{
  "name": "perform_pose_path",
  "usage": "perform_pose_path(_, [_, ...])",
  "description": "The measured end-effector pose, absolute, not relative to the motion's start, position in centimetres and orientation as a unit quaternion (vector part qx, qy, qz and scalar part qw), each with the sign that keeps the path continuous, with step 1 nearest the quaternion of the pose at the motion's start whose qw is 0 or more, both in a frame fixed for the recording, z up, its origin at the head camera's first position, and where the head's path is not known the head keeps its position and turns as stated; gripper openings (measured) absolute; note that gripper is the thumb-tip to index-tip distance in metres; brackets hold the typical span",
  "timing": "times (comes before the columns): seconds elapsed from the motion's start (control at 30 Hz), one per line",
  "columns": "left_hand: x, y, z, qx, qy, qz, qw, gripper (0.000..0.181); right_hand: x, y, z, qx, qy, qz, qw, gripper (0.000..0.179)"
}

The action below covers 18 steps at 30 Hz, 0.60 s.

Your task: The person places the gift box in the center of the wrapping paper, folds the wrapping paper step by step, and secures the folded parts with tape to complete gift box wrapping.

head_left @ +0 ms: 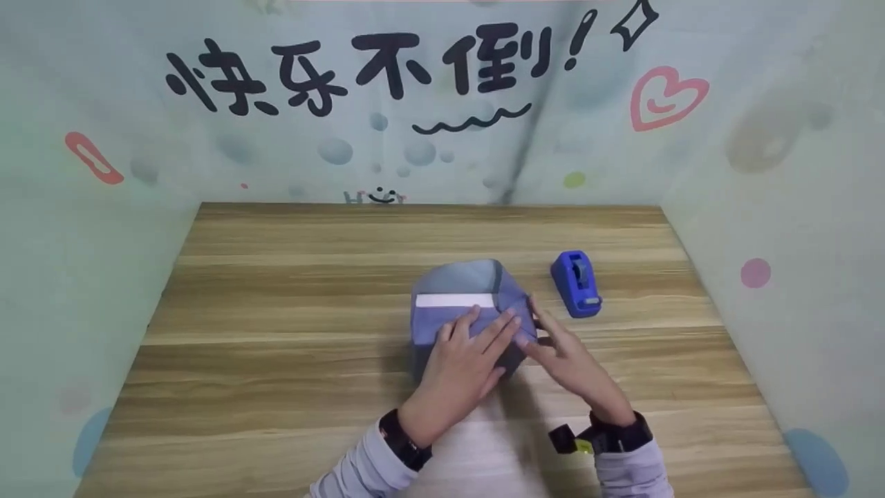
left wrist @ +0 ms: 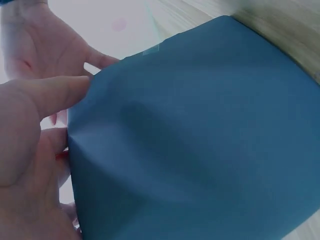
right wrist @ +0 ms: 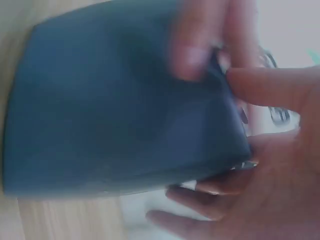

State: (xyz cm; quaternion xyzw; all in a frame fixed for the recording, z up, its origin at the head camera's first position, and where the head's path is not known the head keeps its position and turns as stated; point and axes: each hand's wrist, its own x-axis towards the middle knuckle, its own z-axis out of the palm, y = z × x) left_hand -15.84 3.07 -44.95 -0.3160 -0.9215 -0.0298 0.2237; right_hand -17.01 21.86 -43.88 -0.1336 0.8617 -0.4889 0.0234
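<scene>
A box-shaped package in blue-grey paper (head_left: 432, 332) stands on the table, a folded flap and a white strip (head_left: 453, 300) showing on its top. My left hand (head_left: 460, 363) lies across the top with fingers extended, pressing the paper; its thumb (left wrist: 62, 92) is against the near face. Beside the package's right edge, my right hand (head_left: 570, 360) pinches a paper corner between thumb and forefinger, while its other fingers (right wrist: 190, 200) sit loosely below. Close by, the blue paper (right wrist: 95, 110) fills much of both wrist views. Motion blurs the right wrist view.
Behind and to the right of the package stands a blue tape dispenser (head_left: 577, 283). The wood-grain table (head_left: 276, 290) is bordered by a printed backdrop (head_left: 276, 159) at the back and both sides.
</scene>
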Motion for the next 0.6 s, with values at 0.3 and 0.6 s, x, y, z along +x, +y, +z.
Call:
perform_pose_path(0.3, [-16.0, 3.4, -44.5, -0.296, -0.938, -0.033, 0.178, 0.064, -22.4, 23.9, -44.1, -0.111, 0.803, -0.573, 0.124, 0.047])
perform_pose_path(0.6, [-15.9, 4.7, -45.1, -0.244, -0.952, 0.009, 0.185, 0.068, -22.8, 22.9, -43.2, -0.111, 0.854, -0.508, 0.035, 0.024])
